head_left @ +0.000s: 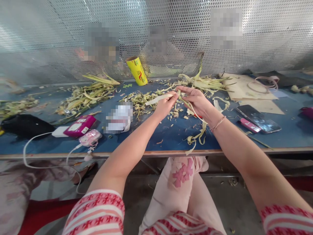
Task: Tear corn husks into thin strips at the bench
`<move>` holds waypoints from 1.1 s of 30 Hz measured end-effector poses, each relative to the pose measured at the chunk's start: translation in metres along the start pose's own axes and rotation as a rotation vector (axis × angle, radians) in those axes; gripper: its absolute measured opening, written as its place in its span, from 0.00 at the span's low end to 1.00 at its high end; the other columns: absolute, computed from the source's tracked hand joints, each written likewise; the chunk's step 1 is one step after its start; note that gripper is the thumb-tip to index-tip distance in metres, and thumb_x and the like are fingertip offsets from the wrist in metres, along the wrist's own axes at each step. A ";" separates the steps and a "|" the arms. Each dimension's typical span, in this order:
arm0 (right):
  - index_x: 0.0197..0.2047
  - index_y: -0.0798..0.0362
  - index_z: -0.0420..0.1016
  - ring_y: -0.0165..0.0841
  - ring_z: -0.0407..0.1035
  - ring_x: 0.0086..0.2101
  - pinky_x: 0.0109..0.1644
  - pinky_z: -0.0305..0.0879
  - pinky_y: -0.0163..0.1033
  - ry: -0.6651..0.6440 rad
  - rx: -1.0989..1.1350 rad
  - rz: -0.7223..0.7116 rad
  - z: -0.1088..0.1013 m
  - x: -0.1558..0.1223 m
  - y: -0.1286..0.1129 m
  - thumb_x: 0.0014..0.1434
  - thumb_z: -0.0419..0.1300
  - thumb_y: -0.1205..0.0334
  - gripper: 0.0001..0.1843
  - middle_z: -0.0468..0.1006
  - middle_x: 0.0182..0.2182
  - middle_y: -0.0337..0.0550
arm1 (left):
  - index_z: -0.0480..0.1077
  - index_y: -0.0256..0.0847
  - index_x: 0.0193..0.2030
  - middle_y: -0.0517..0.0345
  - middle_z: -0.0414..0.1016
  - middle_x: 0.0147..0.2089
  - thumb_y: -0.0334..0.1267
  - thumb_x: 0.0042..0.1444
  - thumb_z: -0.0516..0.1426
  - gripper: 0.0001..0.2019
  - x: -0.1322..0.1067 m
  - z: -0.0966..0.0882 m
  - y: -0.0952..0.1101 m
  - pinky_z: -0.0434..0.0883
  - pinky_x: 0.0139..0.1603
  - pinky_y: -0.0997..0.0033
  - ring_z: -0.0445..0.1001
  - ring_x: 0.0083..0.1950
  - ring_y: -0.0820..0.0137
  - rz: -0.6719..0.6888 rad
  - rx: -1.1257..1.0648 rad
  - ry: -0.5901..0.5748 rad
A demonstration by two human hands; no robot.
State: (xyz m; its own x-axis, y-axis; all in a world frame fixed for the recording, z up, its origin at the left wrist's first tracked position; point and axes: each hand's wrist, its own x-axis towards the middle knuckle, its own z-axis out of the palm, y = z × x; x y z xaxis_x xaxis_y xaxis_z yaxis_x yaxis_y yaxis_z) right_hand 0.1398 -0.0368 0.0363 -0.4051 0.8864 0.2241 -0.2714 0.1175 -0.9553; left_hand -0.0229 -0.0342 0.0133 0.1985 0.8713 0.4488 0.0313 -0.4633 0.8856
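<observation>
Both my hands work above the middle of the blue table [171,140]. My left hand [164,105] is closed in a pinch on a pale leaf strip [157,99] that sticks out to the left. My right hand [197,100] is closed on a bundle of long dried leaf strips [199,135] that trail down past my wrist to the table's front edge. The fingertips of the two hands nearly meet. Leaf scraps [141,99] lie under and behind the hands.
Piles of green-yellow leaves [85,96] lie at left and back right [207,82]. A yellow roll [137,70] stands by the perforated metal screen [171,39]. A pink power bank [80,125], white cable, phone [258,118], cardboard [246,89] and black bag [24,125] lie about.
</observation>
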 end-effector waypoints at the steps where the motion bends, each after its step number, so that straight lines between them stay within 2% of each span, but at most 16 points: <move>1: 0.55 0.56 0.73 0.20 0.67 0.26 0.23 0.65 0.28 0.006 -0.013 -0.010 -0.001 0.001 0.001 0.49 0.62 0.74 0.28 0.71 0.59 0.49 | 0.63 0.41 0.26 0.67 0.53 0.19 0.53 0.58 0.58 0.19 0.001 0.001 -0.003 0.53 0.24 0.73 0.53 0.20 0.78 -0.020 -0.044 0.010; 5: 0.56 0.51 0.73 0.16 0.59 0.20 0.18 0.56 0.29 0.055 -0.140 -0.079 -0.005 0.004 0.008 0.48 0.63 0.72 0.30 0.68 0.62 0.44 | 0.62 0.40 0.25 0.67 0.56 0.18 0.53 0.58 0.58 0.20 0.007 0.004 -0.013 0.51 0.21 0.75 0.51 0.18 0.80 -0.186 -0.208 0.087; 8: 0.58 0.49 0.71 0.16 0.57 0.19 0.19 0.56 0.30 0.108 -0.202 -0.120 -0.007 0.007 0.014 0.48 0.64 0.69 0.31 0.70 0.59 0.43 | 0.66 0.39 0.29 0.65 0.63 0.20 0.52 0.59 0.56 0.18 0.010 0.005 -0.014 0.56 0.21 0.76 0.56 0.18 0.80 -0.247 -0.296 0.196; 10: 0.59 0.49 0.70 0.17 0.56 0.19 0.19 0.55 0.30 0.115 -0.239 -0.090 -0.007 0.008 0.017 0.48 0.65 0.68 0.33 0.76 0.52 0.42 | 0.68 0.39 0.36 0.65 0.66 0.21 0.50 0.61 0.55 0.15 0.011 0.003 -0.012 0.59 0.22 0.77 0.60 0.19 0.79 -0.258 -0.337 0.251; 12: 0.59 0.49 0.69 0.19 0.59 0.20 0.20 0.57 0.30 0.101 -0.252 -0.063 -0.007 0.008 0.019 0.47 0.64 0.69 0.34 0.77 0.48 0.42 | 0.68 0.39 0.41 0.65 0.67 0.22 0.50 0.62 0.54 0.15 0.012 -0.001 -0.010 0.61 0.23 0.78 0.63 0.20 0.79 -0.247 -0.336 0.300; 15: 0.60 0.50 0.68 0.19 0.59 0.20 0.20 0.56 0.29 0.103 -0.235 0.000 -0.005 0.007 0.019 0.45 0.63 0.71 0.36 0.77 0.41 0.39 | 0.68 0.38 0.42 0.64 0.69 0.25 0.51 0.63 0.53 0.16 0.014 -0.006 -0.012 0.62 0.23 0.77 0.64 0.20 0.79 -0.186 -0.236 0.329; 16: 0.60 0.50 0.68 0.19 0.59 0.20 0.20 0.56 0.29 0.107 -0.217 0.014 -0.005 0.006 0.018 0.45 0.62 0.72 0.36 0.77 0.42 0.39 | 0.69 0.38 0.41 0.63 0.69 0.26 0.52 0.62 0.53 0.17 0.014 -0.007 -0.013 0.62 0.23 0.77 0.64 0.20 0.80 -0.162 -0.185 0.332; 19: 0.55 0.49 0.70 0.18 0.63 0.23 0.23 0.64 0.28 0.116 -0.142 0.036 -0.005 0.007 0.017 0.43 0.61 0.74 0.33 0.70 0.56 0.42 | 0.70 0.37 0.38 0.60 0.72 0.31 0.53 0.61 0.55 0.18 0.015 -0.010 -0.017 0.60 0.22 0.76 0.63 0.19 0.81 -0.109 -0.044 0.328; 21: 0.52 0.50 0.71 0.19 0.66 0.27 0.26 0.68 0.28 0.131 -0.104 0.066 -0.008 0.009 0.017 0.42 0.61 0.76 0.31 0.67 0.58 0.43 | 0.72 0.37 0.36 0.58 0.73 0.31 0.53 0.60 0.55 0.18 0.015 -0.011 -0.018 0.60 0.24 0.76 0.63 0.20 0.80 -0.086 0.038 0.307; 24: 0.49 0.52 0.72 0.21 0.67 0.28 0.26 0.67 0.27 0.145 -0.101 0.112 -0.017 0.013 0.018 0.43 0.63 0.77 0.28 0.72 0.48 0.43 | 0.74 0.37 0.32 0.57 0.73 0.29 0.50 0.59 0.57 0.17 0.015 -0.015 -0.018 0.64 0.30 0.74 0.68 0.25 0.75 -0.024 0.204 0.324; 26: 0.45 0.54 0.73 0.21 0.67 0.27 0.26 0.66 0.27 0.125 -0.138 0.125 -0.024 0.015 0.019 0.44 0.65 0.75 0.22 0.74 0.42 0.42 | 0.75 0.37 0.29 0.54 0.75 0.31 0.47 0.59 0.57 0.16 0.016 -0.019 -0.017 0.66 0.35 0.73 0.72 0.32 0.72 0.058 0.299 0.353; 29: 0.37 0.56 0.76 0.22 0.66 0.26 0.29 0.66 0.29 0.082 -0.286 0.119 -0.036 0.018 0.022 0.47 0.68 0.72 0.12 0.76 0.33 0.41 | 0.78 0.37 0.30 0.52 0.78 0.35 0.47 0.57 0.59 0.14 0.018 -0.023 -0.016 0.67 0.39 0.73 0.74 0.38 0.70 0.105 0.272 0.335; 33: 0.33 0.57 0.77 0.24 0.64 0.25 0.32 0.64 0.32 0.085 -0.496 0.034 -0.049 0.022 0.028 0.48 0.67 0.67 0.06 0.75 0.26 0.38 | 0.81 0.38 0.38 0.56 0.79 0.29 0.47 0.48 0.65 0.15 0.018 -0.023 -0.018 0.64 0.29 0.73 0.68 0.26 0.74 0.021 0.109 0.283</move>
State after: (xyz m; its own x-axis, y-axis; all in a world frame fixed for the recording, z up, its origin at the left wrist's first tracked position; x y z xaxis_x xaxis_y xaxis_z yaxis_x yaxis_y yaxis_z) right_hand 0.1665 0.0080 0.0048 -0.3284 0.9243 0.1944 0.1970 0.2683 -0.9430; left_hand -0.0428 -0.0062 0.0083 -0.0803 0.8648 0.4956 0.1379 -0.4828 0.8648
